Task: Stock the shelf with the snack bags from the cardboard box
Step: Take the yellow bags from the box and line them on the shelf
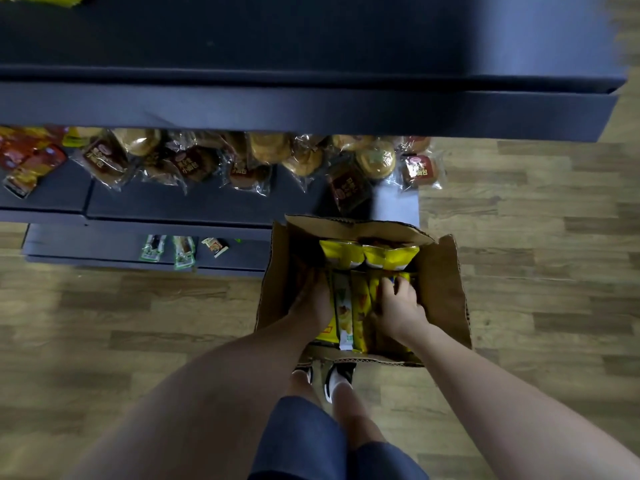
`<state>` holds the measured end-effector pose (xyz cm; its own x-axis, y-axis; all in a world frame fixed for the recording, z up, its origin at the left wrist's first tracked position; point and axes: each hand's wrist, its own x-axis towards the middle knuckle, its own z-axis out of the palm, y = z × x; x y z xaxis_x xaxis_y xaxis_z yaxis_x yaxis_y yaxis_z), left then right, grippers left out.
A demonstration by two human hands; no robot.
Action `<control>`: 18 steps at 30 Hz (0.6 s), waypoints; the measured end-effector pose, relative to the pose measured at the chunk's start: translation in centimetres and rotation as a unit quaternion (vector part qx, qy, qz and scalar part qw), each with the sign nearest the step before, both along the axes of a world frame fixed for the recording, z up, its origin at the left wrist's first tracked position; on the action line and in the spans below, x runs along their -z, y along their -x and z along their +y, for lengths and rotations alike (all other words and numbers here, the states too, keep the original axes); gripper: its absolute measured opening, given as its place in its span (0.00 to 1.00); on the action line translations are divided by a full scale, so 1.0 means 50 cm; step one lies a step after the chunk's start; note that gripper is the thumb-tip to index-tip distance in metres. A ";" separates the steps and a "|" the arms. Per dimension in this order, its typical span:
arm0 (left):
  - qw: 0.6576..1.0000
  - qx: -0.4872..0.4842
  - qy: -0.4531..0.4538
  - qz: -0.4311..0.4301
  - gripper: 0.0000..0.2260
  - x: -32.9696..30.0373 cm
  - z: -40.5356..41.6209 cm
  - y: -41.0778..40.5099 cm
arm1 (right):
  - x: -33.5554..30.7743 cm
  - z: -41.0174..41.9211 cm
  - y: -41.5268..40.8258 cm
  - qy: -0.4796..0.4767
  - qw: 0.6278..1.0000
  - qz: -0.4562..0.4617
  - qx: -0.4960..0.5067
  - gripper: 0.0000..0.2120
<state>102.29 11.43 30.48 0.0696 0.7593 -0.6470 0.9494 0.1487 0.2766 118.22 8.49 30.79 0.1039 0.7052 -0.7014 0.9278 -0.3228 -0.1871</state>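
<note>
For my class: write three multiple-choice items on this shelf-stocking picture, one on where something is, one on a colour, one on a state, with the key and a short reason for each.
1. Where does the cardboard box stand?
A. on the wooden floor before the shelves
B. on the top shelf
C. on a trolley

2. What colour are most snack bags in the box?
A. blue
B. yellow
C. black

3. What are the hands doing?
A. hanging at the sides
B. both reaching into the box
C. folding the flaps

Key: 1 A, floor planks show all round it; 2 B, yellow packs fill it; 3 B, the left hand and right hand are among the bags.
</note>
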 end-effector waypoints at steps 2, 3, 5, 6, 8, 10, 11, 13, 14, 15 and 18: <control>1.000 0.025 0.009 0.015 0.27 0.016 0.001 -0.001 | 0.013 -0.003 0.006 0.001 1.000 -0.009 0.001 0.36; 0.999 0.041 0.016 0.026 0.27 0.019 0.001 -0.003 | 0.017 -0.006 0.009 0.001 1.000 -0.012 0.003 0.35; 0.996 0.071 0.026 0.048 0.29 0.027 0.001 -0.007 | 0.024 -0.007 0.013 0.003 1.000 -0.015 0.009 0.34; 0.995 0.079 0.034 0.050 0.30 0.033 0.002 -0.010 | 0.027 -0.006 0.012 0.007 1.000 -0.013 0.010 0.33; 0.994 0.084 0.054 0.040 0.36 0.046 0.002 -0.013 | 0.029 -0.001 0.007 0.015 1.000 -0.002 0.014 0.33; 0.994 0.082 0.064 0.036 0.40 0.055 0.003 -0.016 | 0.032 0.005 -0.002 0.017 1.000 0.010 0.024 0.32; 0.994 0.078 0.068 0.036 0.41 0.057 0.002 -0.015 | 0.032 0.005 -0.004 0.017 0.999 0.016 0.031 0.31; 0.994 0.071 0.074 0.032 0.43 0.063 0.004 -0.015 | 0.035 0.007 -0.008 0.015 0.998 0.025 0.052 0.29; 0.994 0.071 0.075 0.030 0.43 0.067 0.006 -0.015 | 0.036 0.008 -0.009 0.013 0.998 0.029 0.060 0.29; 0.994 0.072 0.072 0.029 0.44 0.069 0.007 -0.015 | 0.037 0.009 -0.010 0.009 0.997 0.031 0.064 0.29; 0.995 0.072 0.064 0.029 0.44 0.076 0.010 -0.014 | 0.037 0.011 -0.011 -0.016 0.997 0.030 0.070 0.29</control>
<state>103.01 11.94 26.70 0.1313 0.6553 -0.7439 0.9771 0.0413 0.2088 118.79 9.02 28.92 0.1613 0.7093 -0.6862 0.8612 -0.4408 -0.2532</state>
